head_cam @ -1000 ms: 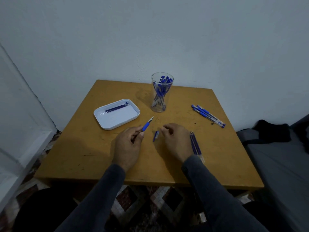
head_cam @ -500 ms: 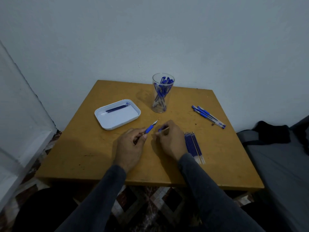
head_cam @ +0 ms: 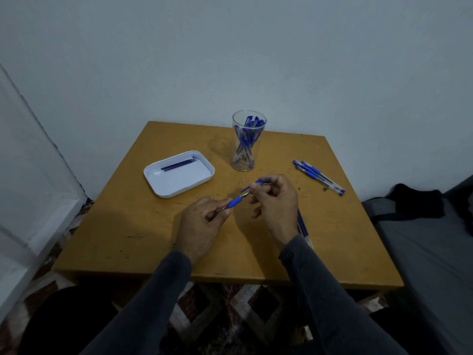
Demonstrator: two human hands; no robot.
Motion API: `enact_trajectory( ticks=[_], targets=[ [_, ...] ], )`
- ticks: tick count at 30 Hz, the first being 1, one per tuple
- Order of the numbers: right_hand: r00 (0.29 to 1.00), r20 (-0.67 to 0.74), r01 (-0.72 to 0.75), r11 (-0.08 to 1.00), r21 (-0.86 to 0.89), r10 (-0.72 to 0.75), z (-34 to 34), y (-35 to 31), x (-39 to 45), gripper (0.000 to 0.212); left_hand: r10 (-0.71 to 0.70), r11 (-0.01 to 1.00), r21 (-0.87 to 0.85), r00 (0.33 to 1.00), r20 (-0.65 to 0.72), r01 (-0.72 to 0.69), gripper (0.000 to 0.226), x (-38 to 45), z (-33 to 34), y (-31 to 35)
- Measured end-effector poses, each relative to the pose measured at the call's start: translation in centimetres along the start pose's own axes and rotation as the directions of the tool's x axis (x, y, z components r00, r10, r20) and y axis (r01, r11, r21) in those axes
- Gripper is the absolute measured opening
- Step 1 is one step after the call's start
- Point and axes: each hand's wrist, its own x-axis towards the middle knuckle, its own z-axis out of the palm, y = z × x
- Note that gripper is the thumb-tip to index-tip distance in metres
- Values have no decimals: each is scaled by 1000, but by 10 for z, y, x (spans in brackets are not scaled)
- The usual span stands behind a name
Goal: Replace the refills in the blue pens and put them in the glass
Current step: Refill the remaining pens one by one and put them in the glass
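Left hand (head_cam: 204, 221) gripping pen (head_cam: 234, 202) low over counter (head_cam: 143, 226), right hand (head_cam: 275, 201) pinching cap (head_cam: 257, 183) at its tip: line up cap straight, push till seated, then drop in glass (head_cam: 248, 140).

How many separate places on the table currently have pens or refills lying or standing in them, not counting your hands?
4: the glass, the white tray, the loose pens at right, and the refills, partly hidden behind the right wrist.

Wooden table (head_cam: 143, 226) against pale wall (head_cam: 230, 47); dark cloth (head_cam: 414, 201) on grey seat (head_cam: 435, 252) at right; patterned floor (head_cam: 230, 316) below.
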Motion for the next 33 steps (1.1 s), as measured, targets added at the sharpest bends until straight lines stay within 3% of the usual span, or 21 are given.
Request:
enact_trajectory(
  ticks=[6, 10, 16, 33],
  targets=[
    [1000, 17, 0, 999, -39, 1, -4, 2, -1, 14, 11, 1000, -5, 1000, 5, -11, 30, -1, -1, 5],
    [990, 134, -37, 999, -37, 42, -3, 3, -4, 14, 9, 1000, 23, 1000, 21, -10, 31, -1, -1, 3],
    [950, 288, -122, 993, 0, 117, -4, 1, -8, 32, 37, 999, -4, 999, 34, -37, 33, 0, -4, 0],
    [950, 300, -97, 995, 26, 85, 2, 10, -6, 25, 44, 999, -18, 997, 59, -43, 32, 3, -5, -10]
  ],
)
